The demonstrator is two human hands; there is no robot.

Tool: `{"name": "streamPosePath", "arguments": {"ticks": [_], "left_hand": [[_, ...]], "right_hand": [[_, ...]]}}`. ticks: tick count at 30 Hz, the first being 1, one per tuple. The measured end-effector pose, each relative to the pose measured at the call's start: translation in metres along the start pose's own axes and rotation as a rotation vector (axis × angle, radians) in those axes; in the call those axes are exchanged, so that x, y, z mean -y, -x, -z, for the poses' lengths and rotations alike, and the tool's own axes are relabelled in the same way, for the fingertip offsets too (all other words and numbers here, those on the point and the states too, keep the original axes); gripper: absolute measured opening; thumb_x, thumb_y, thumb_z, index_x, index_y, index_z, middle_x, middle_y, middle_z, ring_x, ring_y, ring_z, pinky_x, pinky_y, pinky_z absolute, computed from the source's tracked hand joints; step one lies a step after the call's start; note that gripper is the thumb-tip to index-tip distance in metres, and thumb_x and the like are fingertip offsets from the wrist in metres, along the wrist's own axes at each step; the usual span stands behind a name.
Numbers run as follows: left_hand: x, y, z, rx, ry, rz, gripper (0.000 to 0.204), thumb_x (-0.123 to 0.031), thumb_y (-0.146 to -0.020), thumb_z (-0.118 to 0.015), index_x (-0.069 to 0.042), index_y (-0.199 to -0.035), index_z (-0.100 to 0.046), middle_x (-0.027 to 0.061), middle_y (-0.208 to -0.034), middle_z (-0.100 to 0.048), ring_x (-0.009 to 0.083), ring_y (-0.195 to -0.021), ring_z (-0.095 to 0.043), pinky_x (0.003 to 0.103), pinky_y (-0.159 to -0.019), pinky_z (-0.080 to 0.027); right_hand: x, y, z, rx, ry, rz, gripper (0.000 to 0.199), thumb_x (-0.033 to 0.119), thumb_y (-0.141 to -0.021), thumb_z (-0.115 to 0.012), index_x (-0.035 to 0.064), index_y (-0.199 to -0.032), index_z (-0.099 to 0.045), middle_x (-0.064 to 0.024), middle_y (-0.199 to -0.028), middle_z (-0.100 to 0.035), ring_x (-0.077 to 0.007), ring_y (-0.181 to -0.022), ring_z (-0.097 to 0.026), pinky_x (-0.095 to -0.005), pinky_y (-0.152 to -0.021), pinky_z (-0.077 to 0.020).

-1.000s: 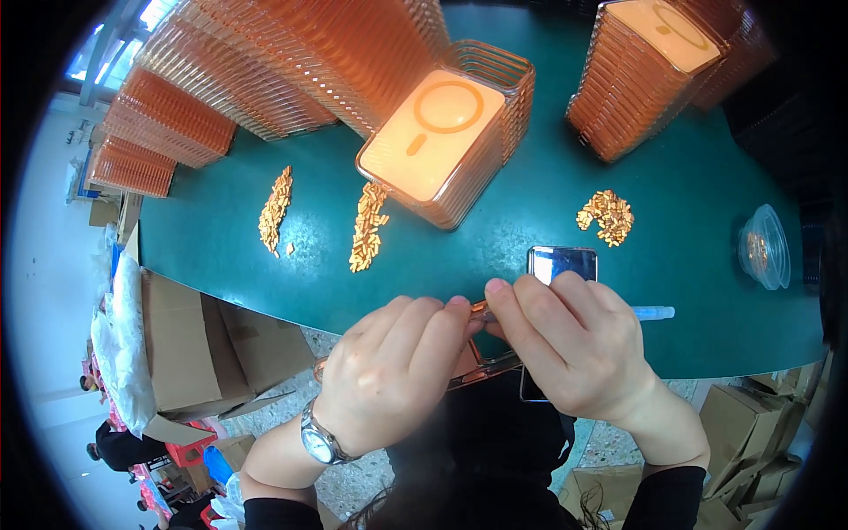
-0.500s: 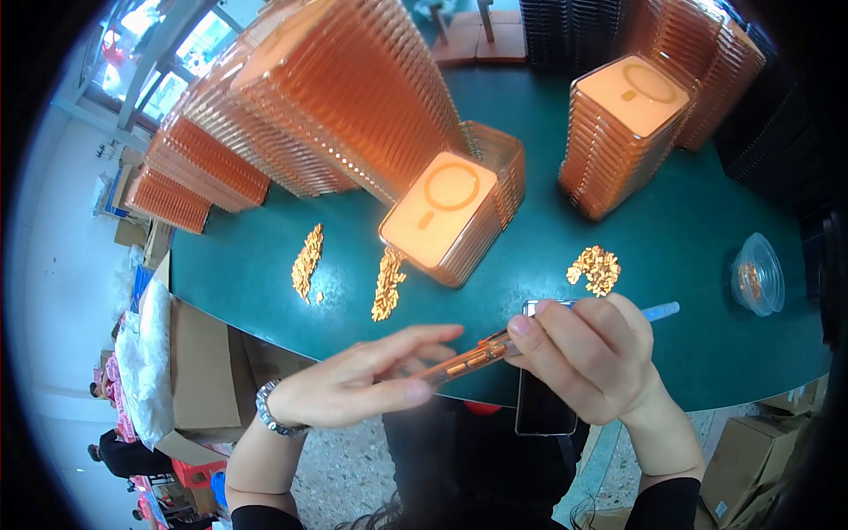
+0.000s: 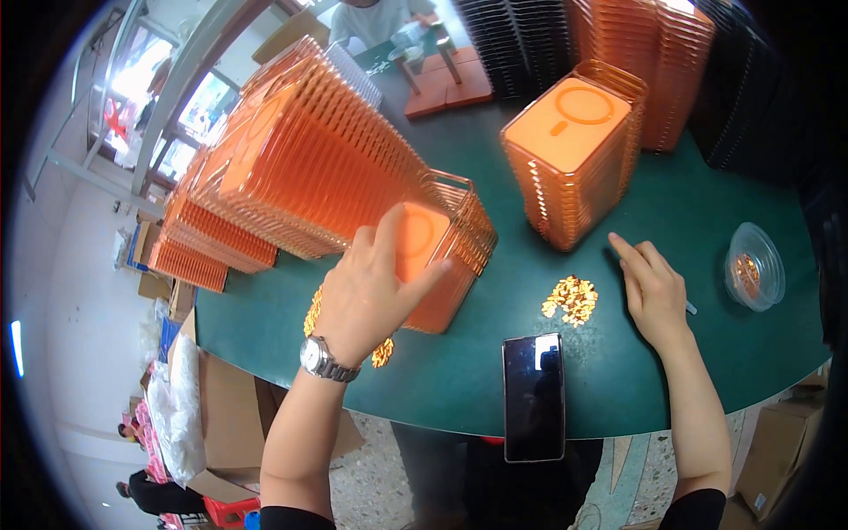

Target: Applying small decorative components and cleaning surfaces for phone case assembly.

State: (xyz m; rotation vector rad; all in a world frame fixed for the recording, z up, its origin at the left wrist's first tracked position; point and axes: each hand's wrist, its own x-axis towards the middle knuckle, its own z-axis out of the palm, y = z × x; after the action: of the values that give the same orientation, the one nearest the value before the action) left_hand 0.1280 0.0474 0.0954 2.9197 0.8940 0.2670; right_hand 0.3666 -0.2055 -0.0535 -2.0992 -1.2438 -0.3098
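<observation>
My left hand (image 3: 367, 283), with a metal watch on the wrist, spans the top orange phone case (image 3: 418, 234) of a near stack. Its fingers lie at the far edge and the thumb at the right edge. To the right, my right hand (image 3: 652, 291) is above the table with its index finger pointing out and the other fingers curled. The pale end of a pen-like tool (image 3: 692, 307) sticks out beside this hand; the rest is hidden. Small gold-coloured pieces lie in a pile (image 3: 572, 300) left of the right hand, and a second pile (image 3: 382, 353) shows below the left.
A dark smartphone (image 3: 534, 397) overhangs the near edge of the green table (image 3: 459, 389). Tall stacks of orange cases (image 3: 309, 168) stand behind, another stack (image 3: 574, 159) at right, black stacks (image 3: 517, 49) farther back. A clear bowl (image 3: 755, 269) holds gold pieces. A cardboard box (image 3: 230, 415) stands left.
The orange case held between both hands has gone to the stack with my left hand. My right hand has moved away to the right and forward. The view has shifted.
</observation>
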Motion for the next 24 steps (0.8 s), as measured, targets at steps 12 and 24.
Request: {"name": "streamPosePath", "arguments": {"ticks": [12,24], "left_hand": [[-0.037,0.002,0.046,-0.018,-0.124,-0.203,0.100,-0.059,-0.089,-0.080,-0.007,-0.165,-0.039,0.0236,-0.132,-0.067,0.0408,-0.113,-0.072,0.047,-0.090,-0.060],[-0.137,-0.170,0.019,-0.097,0.064,-0.531,0.088,-0.062,-0.088,-0.079,-0.003,-0.150,-0.056,0.0284,-0.130,-0.072,0.0419,-0.123,-0.070,0.045,-0.099,-0.057]], "right_hand": [[0.001,0.002,0.003,0.053,-0.026,-0.081,0.041,0.011,-0.099,-0.067,0.0142,-0.140,-0.067,-0.0088,-0.101,-0.062,-0.0289,-0.094,-0.069,-0.0437,-0.076,-0.0576],[0.003,0.000,0.012,0.100,-0.076,-0.094,0.041,0.014,-0.100,-0.067,0.0150,-0.141,-0.067,-0.0089,-0.100,-0.062,-0.0298,-0.092,-0.069,-0.0444,-0.073,-0.0566]]}}
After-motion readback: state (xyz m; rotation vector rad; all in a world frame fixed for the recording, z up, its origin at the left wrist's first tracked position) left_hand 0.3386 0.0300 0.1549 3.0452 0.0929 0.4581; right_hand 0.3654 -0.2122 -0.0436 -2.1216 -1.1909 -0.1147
